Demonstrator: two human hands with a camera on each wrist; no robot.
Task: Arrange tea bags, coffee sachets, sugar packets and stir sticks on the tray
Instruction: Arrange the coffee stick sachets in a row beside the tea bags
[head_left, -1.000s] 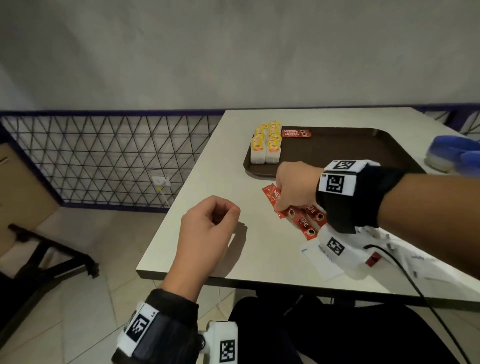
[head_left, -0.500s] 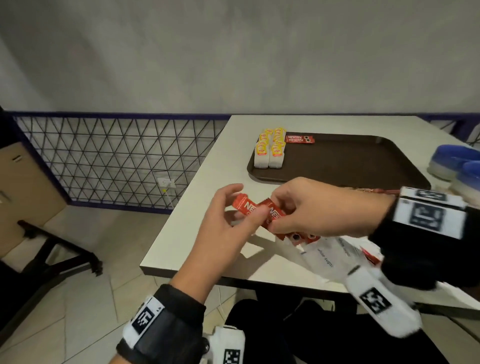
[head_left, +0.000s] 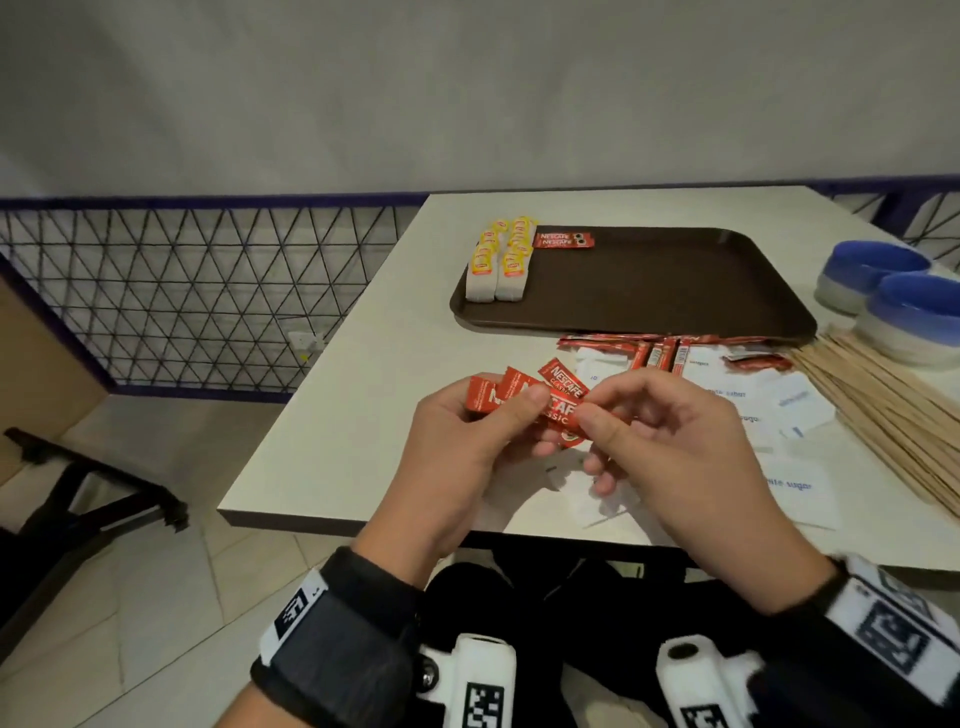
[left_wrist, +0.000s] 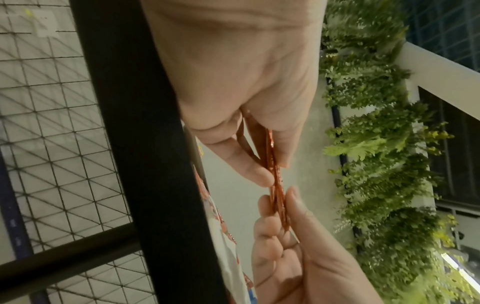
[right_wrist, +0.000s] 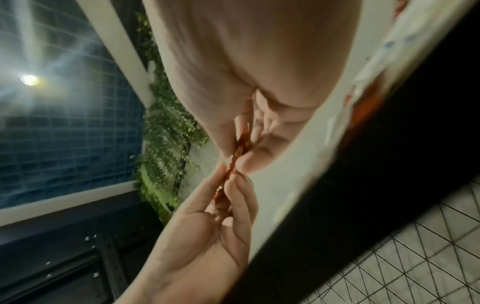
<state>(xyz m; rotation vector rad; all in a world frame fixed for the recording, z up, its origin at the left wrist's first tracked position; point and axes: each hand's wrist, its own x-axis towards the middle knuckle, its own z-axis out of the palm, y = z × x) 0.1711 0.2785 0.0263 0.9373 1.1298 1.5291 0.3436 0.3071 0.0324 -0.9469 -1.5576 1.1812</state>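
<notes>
Held above the near edge of a white table (head_left: 332, 415): a fan of red coffee sachets (head_left: 556, 400), long axes running from lower right up to upper left, printed faces turned up toward the head camera, edge-on in both wrist views. Beyond, a dark brown tray (head_left: 675, 291) carrying two rows of yellow-tagged tea bags (head_left: 498, 260) along its left end, beside them two more red sachets (head_left: 563, 240) lying crosswise at the far left corner. Between tray and hands, loose on the tabletop: further red sachets (head_left: 649, 353), white sugar packets (head_left: 795, 488) and, to the right, a sheaf of wooden stir sticks (head_left: 883, 405) pointing toward the near right. Two blue-rimmed bowls (head_left: 914, 312) just right of the tray. Left hand (head_left: 467, 441) curled, thumb on top pinching the fan's left part; right hand (head_left: 675, 441) pinching its right end between thumb and forefinger, other fingers loosely bent beneath.
</notes>
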